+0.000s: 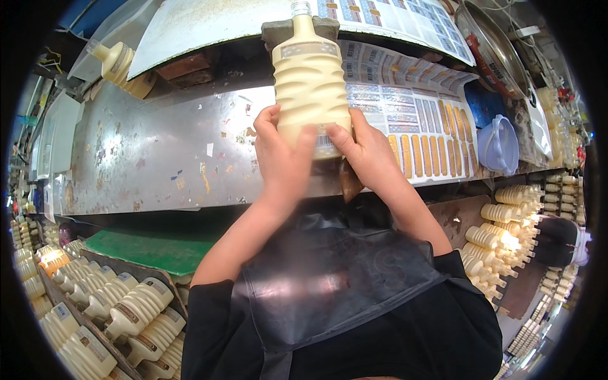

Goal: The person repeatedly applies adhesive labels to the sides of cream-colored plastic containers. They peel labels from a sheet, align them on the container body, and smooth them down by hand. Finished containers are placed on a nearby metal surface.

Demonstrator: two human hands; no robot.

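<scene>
- Both your hands are closed around the lower end of the cream bottle: your left hand grips its left side, your right hand its right.
- Your thumbs lie over the face near the base; the left one is blurred, so how hard it presses cannot be told.
- You have the bottle in front of you over the metal table, base toward you, neck pointing away past a grey block. Whether the block bears its weight is unclear.
- As far as labelling goes, this face looks well along: a band label sits on the shoulder and a barcode label near the base, beside your right thumb. Smoothing that lower one down seems the step in hand.
- You cannot see the back from here, so what is left there stays unknown.
- Plenty of gold strips remain on the label sheet to your right; parts of its upper row look bare, probably peeled.
- Down to your left, the crated bottles show shoulder and base labels, so they appear finished. Labels on the stacked bottles at right are too small to judge.
</scene>
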